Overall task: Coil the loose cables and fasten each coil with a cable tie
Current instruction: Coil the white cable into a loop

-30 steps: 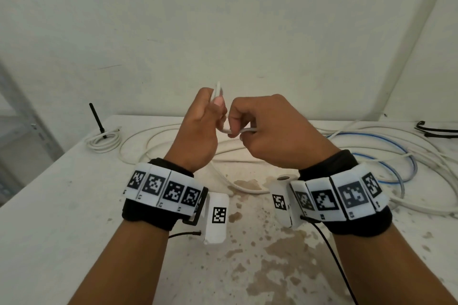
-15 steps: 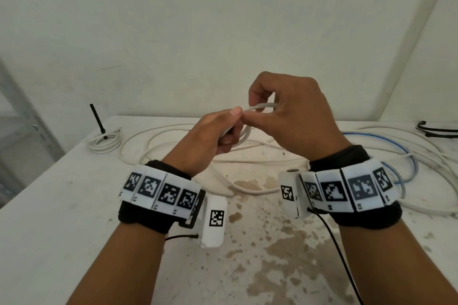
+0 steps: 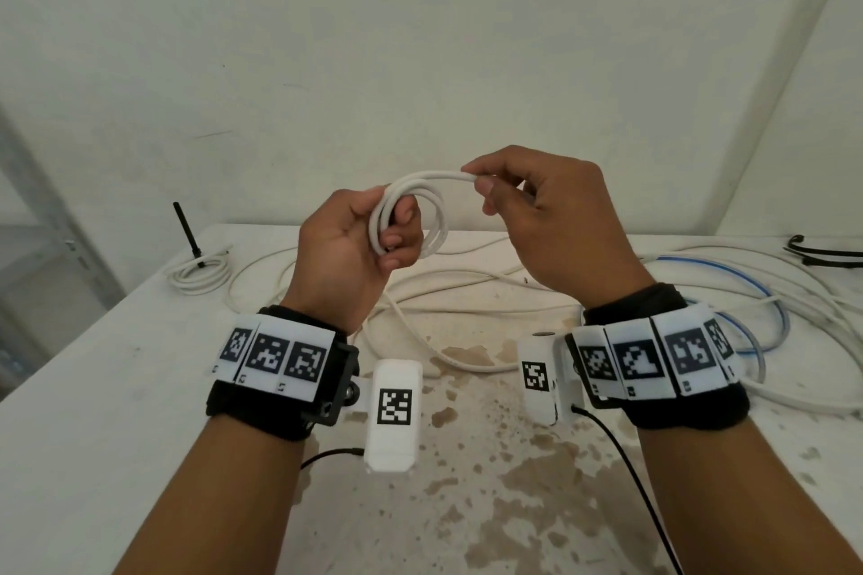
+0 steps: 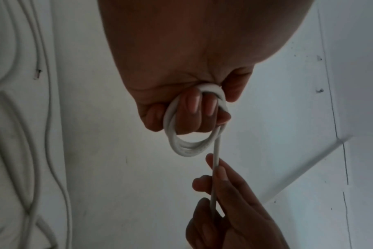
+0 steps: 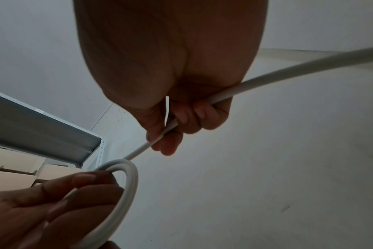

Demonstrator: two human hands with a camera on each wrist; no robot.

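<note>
A small coil of white cable (image 3: pixel 422 215) hangs raised above the table, wound round the curled fingers of my left hand (image 3: pixel 369 243). The left wrist view shows those loops of the coil (image 4: pixel 187 144) round my fingertips. My right hand (image 3: pixel 537 219) pinches the cable's free run (image 3: pixel 448 175) just right of the coil, between thumb and forefinger. In the right wrist view that cable (image 5: pixel 266 79) passes through my right hand's curled fingers (image 5: pixel 187 114) and trails off to the right. Black cable ties (image 3: pixel 822 250) lie at the table's far right edge.
Loose white cables (image 3: pixel 490 289) and a blue cable (image 3: pixel 766 294) sprawl across the back of the stained white table (image 3: pixel 140 388). A tied white coil (image 3: pixel 201 271) with a black tie sticking up sits far left. A wall stands close behind; a metal shelf (image 5: pixel 43 131) lies left.
Both hands have risen. My right hand swung the cable up and round, then moved right, adding a loop to the coil that now shows round my left fingers.
</note>
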